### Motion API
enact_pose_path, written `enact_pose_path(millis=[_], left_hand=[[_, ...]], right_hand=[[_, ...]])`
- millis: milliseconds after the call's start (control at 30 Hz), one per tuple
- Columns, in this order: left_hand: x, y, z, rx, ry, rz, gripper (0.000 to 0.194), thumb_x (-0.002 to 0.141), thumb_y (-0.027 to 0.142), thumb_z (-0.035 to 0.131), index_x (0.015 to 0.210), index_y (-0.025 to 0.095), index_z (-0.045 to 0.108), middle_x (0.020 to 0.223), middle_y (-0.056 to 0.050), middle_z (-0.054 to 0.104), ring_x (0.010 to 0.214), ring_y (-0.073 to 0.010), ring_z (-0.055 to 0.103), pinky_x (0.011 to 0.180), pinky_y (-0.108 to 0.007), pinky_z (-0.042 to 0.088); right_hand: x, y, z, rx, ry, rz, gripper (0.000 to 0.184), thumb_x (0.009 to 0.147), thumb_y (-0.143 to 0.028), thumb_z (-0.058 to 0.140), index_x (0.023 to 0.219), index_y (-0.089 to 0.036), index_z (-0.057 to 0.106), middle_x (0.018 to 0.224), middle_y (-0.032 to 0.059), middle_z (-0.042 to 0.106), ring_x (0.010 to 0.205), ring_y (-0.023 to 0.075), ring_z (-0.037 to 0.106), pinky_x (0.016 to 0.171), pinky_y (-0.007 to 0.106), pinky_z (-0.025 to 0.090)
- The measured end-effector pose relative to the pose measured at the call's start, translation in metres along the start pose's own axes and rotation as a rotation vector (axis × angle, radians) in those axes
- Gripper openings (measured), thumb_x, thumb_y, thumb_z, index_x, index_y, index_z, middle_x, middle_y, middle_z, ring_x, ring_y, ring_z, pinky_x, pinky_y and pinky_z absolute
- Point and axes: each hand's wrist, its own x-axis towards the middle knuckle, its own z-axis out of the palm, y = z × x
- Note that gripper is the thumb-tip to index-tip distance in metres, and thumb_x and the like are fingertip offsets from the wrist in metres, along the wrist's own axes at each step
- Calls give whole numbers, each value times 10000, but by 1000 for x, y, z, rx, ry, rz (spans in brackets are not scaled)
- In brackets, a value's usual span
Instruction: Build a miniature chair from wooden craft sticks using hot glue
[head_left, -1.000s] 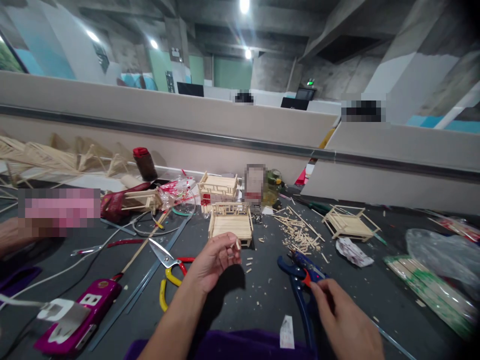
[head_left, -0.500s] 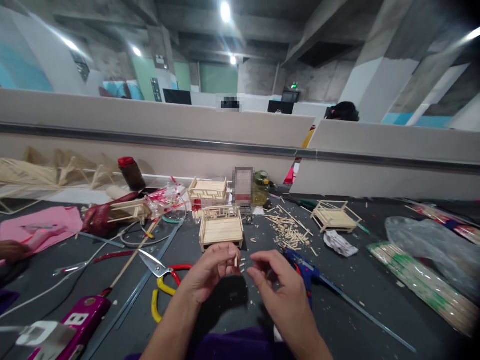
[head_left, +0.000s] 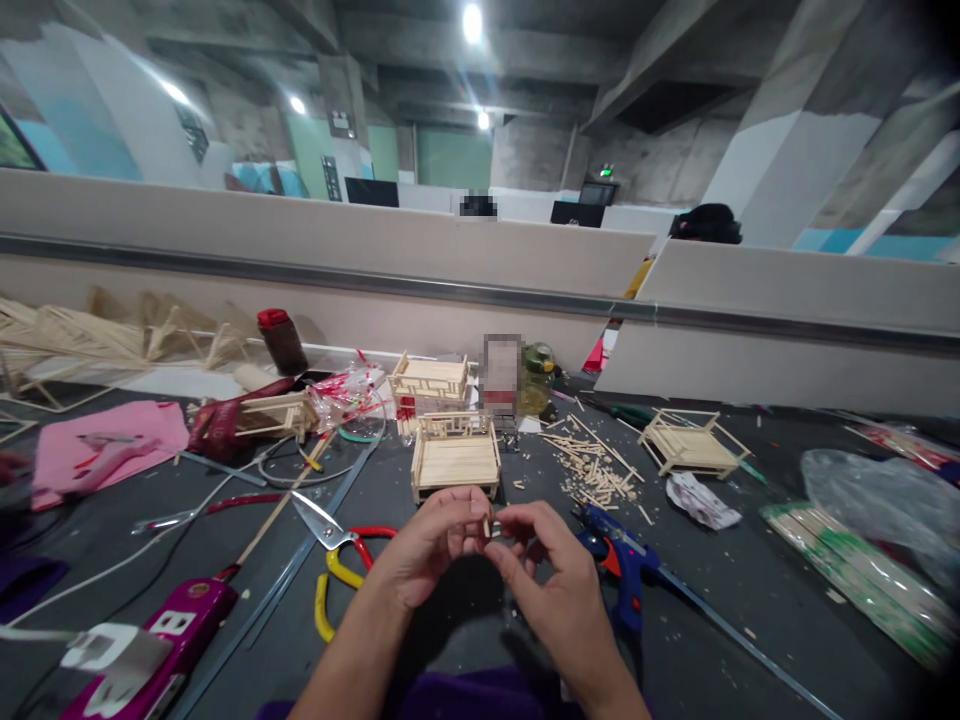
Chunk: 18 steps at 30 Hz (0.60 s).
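A dark grey table (head_left: pixel 709 560) carries everything, with a pale partition panel (head_left: pixel 375 310) standing along its far edge. Toward the right edge lies a clear plastic pack of pale sticks with green printing (head_left: pixel 855 580); toward the near left corner, a magenta power strip (head_left: pixel 176 640). Above the middle of the near edge are the person's left hand (head_left: pixel 431 548) and right hand (head_left: pixel 561 578), fingertips nearly meeting. Just beyond them stands a small bed-shaped model of pale wooden sticks (head_left: pixel 456 465). A blue glue gun with an orange trigger (head_left: pixel 628 575) lies right of the right hand, and scissors with red and yellow handles (head_left: pixel 335 538) lie left of the left hand. The left thumb and fingers pinch a short pale wooden piece (head_left: pixel 486 527); the right thumb and forefinger curve close beside it, and whether they touch it cannot be told.
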Motion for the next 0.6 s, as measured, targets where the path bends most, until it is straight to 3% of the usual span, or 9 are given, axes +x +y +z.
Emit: enact_pose_path(millis=[267, 467, 600], left_hand=[[1, -1, 3, 62, 65, 7, 226, 683, 294, 795, 648, 124, 650, 563, 26, 514, 501, -58, 433, 516, -168, 367], [2, 2, 7, -4, 141, -4, 386, 716, 498, 765, 766, 120, 706, 698, -34, 623, 609, -102, 564, 595, -200, 457], [2, 3, 4, 9, 206, 21, 378, 715, 478, 775, 840, 124, 721, 708, -37, 636, 606, -102, 569, 612, -213, 472]], right_hand=[[-1, 6, 9, 13, 5, 75, 191, 889, -332, 595, 758, -203, 644, 706, -7, 616, 599, 122, 548, 555, 216, 422], [-1, 10, 17, 219, 81, 160, 229, 882, -372, 602, 767, -184, 663, 707, 19, 681, 622, 145, 599, 569, 222, 454], [2, 9, 21, 294, 158, 161, 246, 857, -389, 630, 739, -174, 653, 673, 24, 674, 606, 154, 608, 550, 224, 469]])
